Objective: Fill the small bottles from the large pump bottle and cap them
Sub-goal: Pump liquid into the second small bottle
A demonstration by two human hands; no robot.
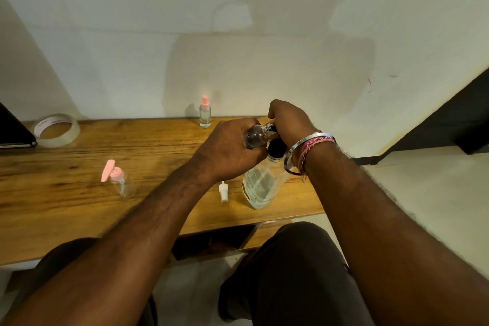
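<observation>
The main risk is a spill: the small glass bottle [255, 136] is tilted nearly on its side against the nozzle of the large pump bottle [262, 182], so liquid could miss the narrow mouth or run back out if the pump is pressed hard. A sideways push on the pump could also tip the large bottle, which stands close to the near edge of the wooden table [79, 193].

The left hand [230, 148] curls round the small bottle's body, just above the pump bottle. The right hand [287, 120] closes over the black pump head [276, 147]. A loose white spray cap [223, 191] lies just left of the pump bottle.
</observation>
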